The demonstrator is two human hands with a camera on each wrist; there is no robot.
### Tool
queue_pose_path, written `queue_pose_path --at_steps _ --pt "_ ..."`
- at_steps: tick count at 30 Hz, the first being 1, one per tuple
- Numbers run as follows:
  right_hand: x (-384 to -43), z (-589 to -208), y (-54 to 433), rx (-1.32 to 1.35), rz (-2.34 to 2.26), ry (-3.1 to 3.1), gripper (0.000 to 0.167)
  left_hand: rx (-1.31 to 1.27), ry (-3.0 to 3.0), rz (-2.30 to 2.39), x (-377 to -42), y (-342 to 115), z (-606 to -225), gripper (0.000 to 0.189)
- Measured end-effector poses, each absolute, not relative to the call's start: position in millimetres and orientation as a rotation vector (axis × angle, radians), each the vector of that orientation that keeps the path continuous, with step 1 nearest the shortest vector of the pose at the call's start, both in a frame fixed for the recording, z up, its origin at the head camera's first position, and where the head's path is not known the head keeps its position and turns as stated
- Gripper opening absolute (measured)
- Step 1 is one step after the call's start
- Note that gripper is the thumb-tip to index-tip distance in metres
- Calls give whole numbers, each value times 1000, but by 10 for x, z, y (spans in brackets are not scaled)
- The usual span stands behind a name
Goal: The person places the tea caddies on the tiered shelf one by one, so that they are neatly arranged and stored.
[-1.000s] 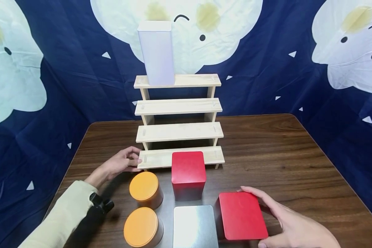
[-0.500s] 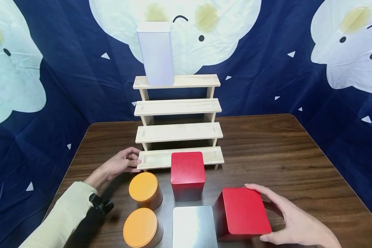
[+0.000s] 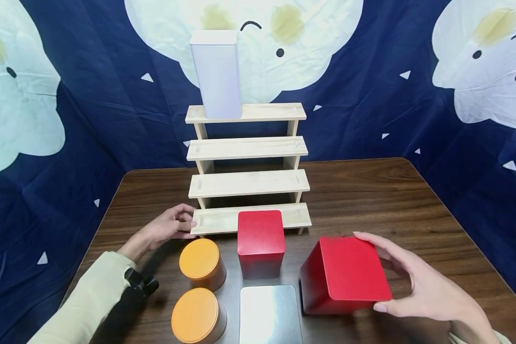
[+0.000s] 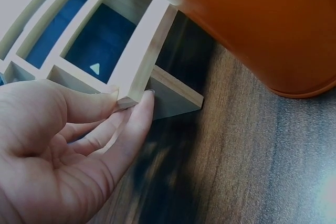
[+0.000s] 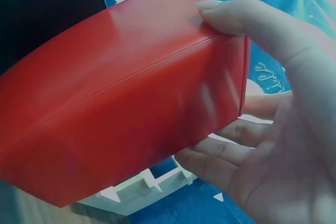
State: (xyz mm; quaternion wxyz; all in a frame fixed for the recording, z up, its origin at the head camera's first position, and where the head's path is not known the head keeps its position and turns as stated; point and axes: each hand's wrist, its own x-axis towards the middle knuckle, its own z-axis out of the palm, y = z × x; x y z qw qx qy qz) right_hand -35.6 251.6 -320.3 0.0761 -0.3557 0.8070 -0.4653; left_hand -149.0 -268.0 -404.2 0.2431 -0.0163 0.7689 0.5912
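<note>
A pale wooden four-step rack (image 3: 249, 184) stands on the table. My left hand (image 3: 167, 224) pinches the left end of its lowest step between thumb and fingers, plain in the left wrist view. At the front right, my right hand (image 3: 425, 282) grips a tall red tin (image 3: 354, 270) near its top, thumb on the near side and fingers on the far side. The tin (image 5: 121, 93) leans to the right in the head view; whether its base touches the table is hard to tell. Another red tin (image 3: 261, 243) stands upright before the rack.
A tall white tin (image 3: 218, 79) stands on the rack's top step, at the left. Two orange round tins (image 3: 199, 260) stand in front of the rack at the left. A silver square tin (image 3: 270, 313) is beside the held one. Dark blue cloth (image 3: 112, 110) hangs behind the table.
My right hand has raised and tilted the red tin, shifting it forward and a little right. My left hand stays at the rack's lowest step.
</note>
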Motion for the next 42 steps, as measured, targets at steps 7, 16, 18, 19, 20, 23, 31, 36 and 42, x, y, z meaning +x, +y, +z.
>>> queue_pose_path --at_steps 7,16,18,19,20,23,31,36,42 --pt "-505 -3091 2516 -1151 -1478 2386 97 -42 2100 1618 -1489 -2687 -4045 47" --pt "-695 -2931 2454 -1203 -1450 2441 96 -43 2104 1608 -1493 -2684 -4027 46" --pt "-747 -2905 2441 -1219 -1460 2432 95 -40 2102 1613 -1492 -2680 -4023 46" --pt "-770 -2890 2436 -1215 -1456 2436 96 -39 2102 1615 -1492 -2679 -4021 46" --pt "-794 -2876 2431 -1217 -1459 2434 96 -38 2102 1616 -1491 -2678 -4018 46" --pt "-871 -2843 2415 -1250 -1506 2390 96 -40 2097 1621 -1488 -2677 -4017 46" --pt "-1042 -2758 2369 -1334 -1623 2314 96 -43 2103 1619 -1481 -2688 -4043 47" --pt "-1132 -2652 2329 -1355 -1646 2286 94 -46 2100 1626 -1486 -2695 -4064 47" --pt "-1289 -2478 2267 -1382 -1673 2269 93 -42 2104 1624 -1490 -2691 -4056 47"
